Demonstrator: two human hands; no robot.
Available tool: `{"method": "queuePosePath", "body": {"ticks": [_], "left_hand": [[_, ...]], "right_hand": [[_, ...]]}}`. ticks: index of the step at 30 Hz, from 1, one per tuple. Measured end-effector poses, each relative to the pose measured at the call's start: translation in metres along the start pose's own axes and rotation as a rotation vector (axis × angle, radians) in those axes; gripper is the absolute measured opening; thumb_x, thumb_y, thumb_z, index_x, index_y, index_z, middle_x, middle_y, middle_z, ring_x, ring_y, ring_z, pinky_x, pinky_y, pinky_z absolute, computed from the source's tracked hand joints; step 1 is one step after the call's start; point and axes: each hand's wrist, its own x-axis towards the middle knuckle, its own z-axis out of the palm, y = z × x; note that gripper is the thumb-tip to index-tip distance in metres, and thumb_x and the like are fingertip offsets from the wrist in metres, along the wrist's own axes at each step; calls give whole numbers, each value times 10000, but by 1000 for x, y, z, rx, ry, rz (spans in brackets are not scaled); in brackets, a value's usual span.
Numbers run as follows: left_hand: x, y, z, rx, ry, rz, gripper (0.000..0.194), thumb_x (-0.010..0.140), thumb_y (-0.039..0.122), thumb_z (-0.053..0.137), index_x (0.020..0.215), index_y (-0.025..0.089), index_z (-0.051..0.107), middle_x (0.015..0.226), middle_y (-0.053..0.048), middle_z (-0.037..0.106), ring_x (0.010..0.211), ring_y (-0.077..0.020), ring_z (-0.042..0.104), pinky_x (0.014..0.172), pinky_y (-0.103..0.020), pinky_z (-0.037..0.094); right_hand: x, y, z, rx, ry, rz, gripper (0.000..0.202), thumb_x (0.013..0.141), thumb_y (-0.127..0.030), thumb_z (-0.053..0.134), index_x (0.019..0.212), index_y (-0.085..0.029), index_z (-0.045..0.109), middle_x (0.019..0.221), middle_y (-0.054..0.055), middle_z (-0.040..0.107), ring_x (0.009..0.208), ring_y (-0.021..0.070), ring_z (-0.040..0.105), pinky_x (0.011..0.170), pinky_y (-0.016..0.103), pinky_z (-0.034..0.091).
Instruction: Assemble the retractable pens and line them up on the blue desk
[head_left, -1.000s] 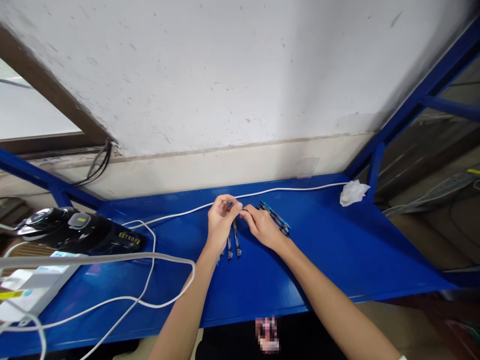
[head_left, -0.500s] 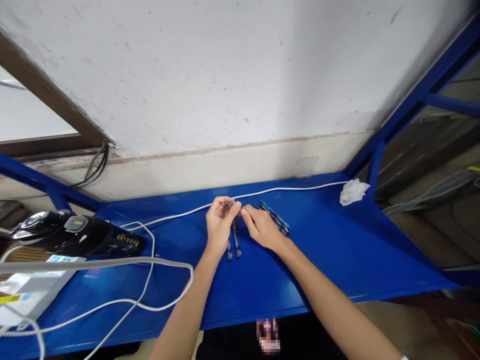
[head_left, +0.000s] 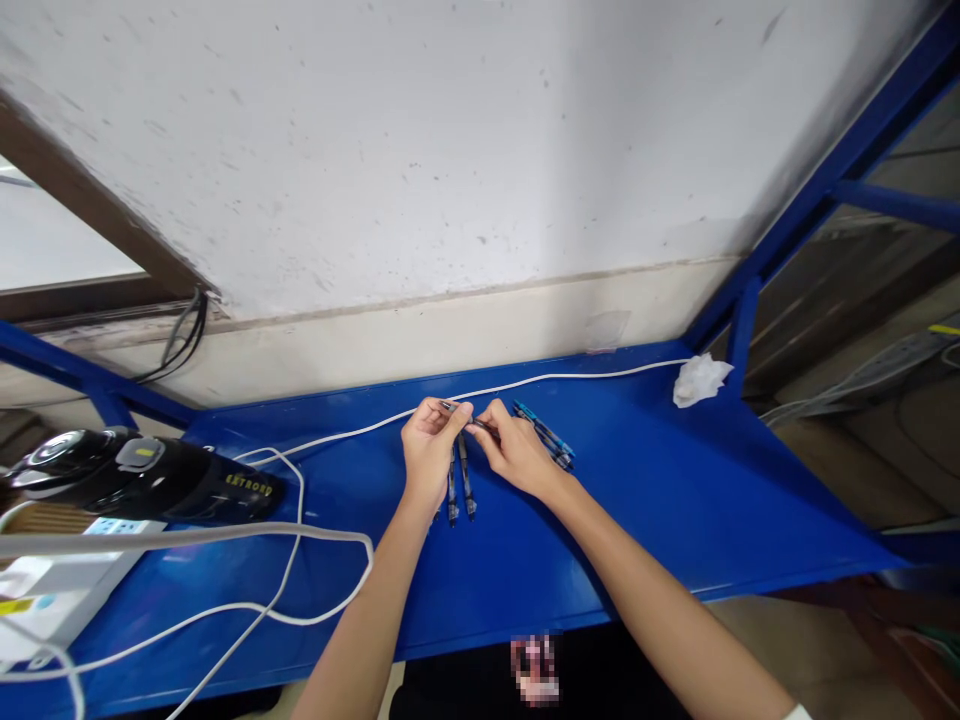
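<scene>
A dark pen [head_left: 484,427] lies slantwise between my two hands, above the blue table. My left hand [head_left: 431,450] is closed, pinching its upper left end between thumb and fingers. The fingers of my right hand [head_left: 521,455] are closed around the lower right part. My fingers cover much of the pen, so I cannot tell if it is in one piece. Below my left hand, a dark pen [head_left: 452,492] and another dark pen [head_left: 467,482] lie side by side. Just beyond my right hand are a bright blue pen [head_left: 536,420] and darker pens [head_left: 559,457].
The blue table [head_left: 675,500] meets a white wall [head_left: 420,180]. A white cable [head_left: 585,375] runs along the back to crumpled white tissue [head_left: 701,380]. At left are a black bottle [head_left: 195,480], a white power strip [head_left: 97,570] and looping cables [head_left: 322,535].
My hands have turned slightly, and more of the dark pen shows at my right fingers. The whole view has shifted a little, so everything sits slightly further left.
</scene>
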Motion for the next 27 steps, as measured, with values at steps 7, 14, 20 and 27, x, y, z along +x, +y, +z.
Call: {"method": "queuePosePath", "body": {"ticks": [7, 14, 20, 27], "left_hand": [[0, 1, 2, -2, -1, -30, 372, 821, 412, 918, 829, 189, 620, 905, -56, 797, 879, -186, 756, 868, -322, 582], [3, 0, -1, -37, 6, -42, 427, 840, 416, 904, 825, 203, 534, 889, -67, 814, 845, -198, 781, 803, -327, 604], [9, 5, -8, -76, 81, -25, 419, 840, 405, 905, 842, 199, 540, 887, -57, 810, 898, -193, 797, 831, -299, 595], [10, 9, -11, -91, 111, -22, 398, 884, 495, 848, 989, 201, 602, 981, -83, 830, 951, -226, 823, 883, -355, 625]], "right_hand": [[3, 1, -2, -102, -35, -61, 317, 1178, -377, 341, 1039, -230, 586, 977, 69, 735, 853, 211, 685, 773, 311, 443], [0, 6, 0, -158, -55, 3, 126, 1142, -345, 489, 1135, -223, 521, 995, 78, 776, 770, 218, 717, 663, 291, 391], [2, 3, -5, -232, -47, -79, 250, 1176, -367, 390, 1221, -257, 610, 1039, 61, 780, 891, 211, 730, 739, 288, 427], [3, 7, -6, -272, 31, -57, 246, 1163, -347, 431, 1228, -267, 655, 1076, 64, 759, 889, 199, 707, 707, 285, 418]]}}
